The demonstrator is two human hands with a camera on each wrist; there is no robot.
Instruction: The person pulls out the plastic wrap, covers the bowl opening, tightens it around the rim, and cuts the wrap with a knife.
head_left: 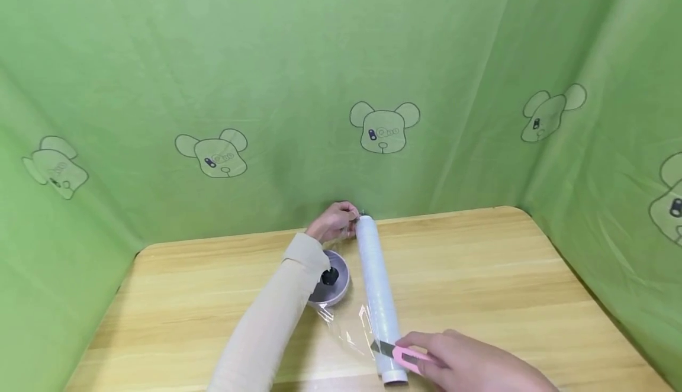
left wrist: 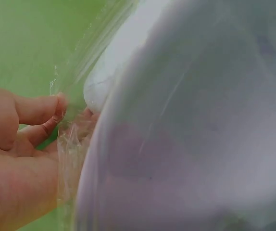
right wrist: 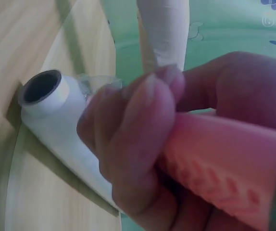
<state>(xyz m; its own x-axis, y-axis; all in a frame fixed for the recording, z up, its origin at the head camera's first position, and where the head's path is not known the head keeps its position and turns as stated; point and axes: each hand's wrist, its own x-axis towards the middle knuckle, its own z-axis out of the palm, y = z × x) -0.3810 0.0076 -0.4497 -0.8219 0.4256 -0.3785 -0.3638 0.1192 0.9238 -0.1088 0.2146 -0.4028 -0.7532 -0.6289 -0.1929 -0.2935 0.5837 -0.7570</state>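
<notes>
A long roll of cling film (head_left: 377, 279) lies on the table, pointing away from me. Its clear sheet (head_left: 348, 336) stretches leftward over a pale bowl (head_left: 341, 285) that has something black (head_left: 330, 276) in it. At the roll's far end my left hand (head_left: 335, 221) pinches the film's edge between thumb and fingertips, as the left wrist view also shows on the film (left wrist: 70, 144). My right hand (head_left: 458, 359) grips a pink utility knife (head_left: 407, 356), its blade out over the near end of the roll. In the right wrist view the pink handle (right wrist: 215, 159) fills the fist.
The wooden table (head_left: 469, 267) has rounded far corners. Green curtain (head_left: 298, 72) with bear-head drawings hangs behind it and along both sides. My left forearm (head_left: 272, 315) reaches across beside the bowl and hides part of it.
</notes>
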